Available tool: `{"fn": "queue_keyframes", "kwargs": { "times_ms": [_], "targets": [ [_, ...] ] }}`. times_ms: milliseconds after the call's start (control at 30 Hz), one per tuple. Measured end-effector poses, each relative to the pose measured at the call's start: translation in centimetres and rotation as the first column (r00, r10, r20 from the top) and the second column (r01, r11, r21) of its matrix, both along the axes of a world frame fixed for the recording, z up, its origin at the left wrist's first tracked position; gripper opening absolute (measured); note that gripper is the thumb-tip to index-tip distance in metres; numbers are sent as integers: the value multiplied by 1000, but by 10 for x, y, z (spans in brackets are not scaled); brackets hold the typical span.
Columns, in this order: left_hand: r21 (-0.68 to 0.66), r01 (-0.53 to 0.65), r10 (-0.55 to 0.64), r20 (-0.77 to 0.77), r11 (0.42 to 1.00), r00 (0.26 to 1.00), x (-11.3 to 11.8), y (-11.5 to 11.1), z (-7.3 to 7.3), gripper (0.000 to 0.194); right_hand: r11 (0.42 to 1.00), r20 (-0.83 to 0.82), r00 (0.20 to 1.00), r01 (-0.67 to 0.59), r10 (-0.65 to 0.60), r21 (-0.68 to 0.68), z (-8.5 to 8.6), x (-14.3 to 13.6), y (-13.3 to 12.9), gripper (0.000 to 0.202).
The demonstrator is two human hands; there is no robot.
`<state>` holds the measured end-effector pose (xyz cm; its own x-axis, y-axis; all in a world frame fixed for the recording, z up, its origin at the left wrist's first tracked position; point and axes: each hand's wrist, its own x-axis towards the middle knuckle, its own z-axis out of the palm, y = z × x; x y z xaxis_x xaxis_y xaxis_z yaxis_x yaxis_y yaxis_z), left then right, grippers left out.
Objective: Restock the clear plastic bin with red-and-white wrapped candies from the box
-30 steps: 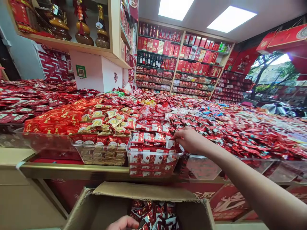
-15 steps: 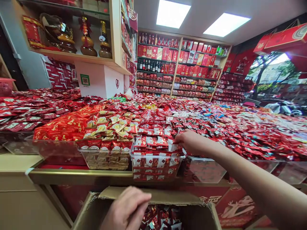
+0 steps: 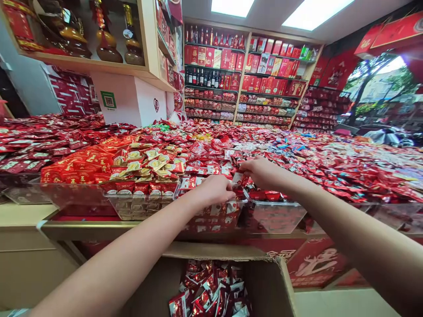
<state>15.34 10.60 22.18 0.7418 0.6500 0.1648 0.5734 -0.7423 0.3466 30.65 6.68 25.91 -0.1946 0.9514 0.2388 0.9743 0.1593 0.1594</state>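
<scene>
My right hand (image 3: 257, 169) pinches a small red-and-white candy packet (image 3: 237, 178) at the right corner of a clear plastic bin (image 3: 244, 200). Just to its left, my left hand (image 3: 218, 189) is over the bin's front rim, its fingers curled together; whatever they hold is hidden. Rows of red-and-white packets (image 3: 211, 169) fill this bin, partly covered by my left hand and forearm. Below, an open cardboard box (image 3: 269, 281) contains a loose heap of similar packets (image 3: 208, 290).
Gold durian candy packets (image 3: 150, 165) and red pouches (image 3: 81, 165) fill bins on the left. More candy heaps (image 3: 333, 169) spread to the right. A wooden cabinet (image 3: 150, 48) with gourd bottles overhangs the left; shelves (image 3: 246, 66) of bottles and boxes line the back.
My left hand has moved from above the cardboard box up to the bin beside my right hand. My right hand stays at the bin's right corner. The view has shifted slightly.
</scene>
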Motion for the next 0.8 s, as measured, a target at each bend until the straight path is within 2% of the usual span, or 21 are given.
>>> {"fn": "queue_keyframes", "kwargs": {
  "times_ms": [100,233,333,500,600,800],
  "targets": [
    [-64,28,-28,2,998,1000,-1,7,-2,19,997,-53,998,22,-18,75,4,7,-4,23],
    [-94,63,-61,28,994,998,-2,14,-8,21,997,-141,988,-54,60,46,-1,13,-8,23],
    [-101,93,-88,57,991,995,-2,16,-13,20,995,-120,988,-89,93,39,-7,7,-10,22],
    [-133,114,-100,112,984,989,-3,16,-16,20,994,-91,994,-54,63,99,-3,-6,-13,25],
    [-133,108,-90,136,985,987,-5,17,-16,20,996,-68,995,-73,76,45,-4,-7,-13,25],
    [-125,90,-73,129,988,989,-6,18,-15,20,989,-35,992,-120,117,-86,-16,-6,-10,28]
  ]
}}
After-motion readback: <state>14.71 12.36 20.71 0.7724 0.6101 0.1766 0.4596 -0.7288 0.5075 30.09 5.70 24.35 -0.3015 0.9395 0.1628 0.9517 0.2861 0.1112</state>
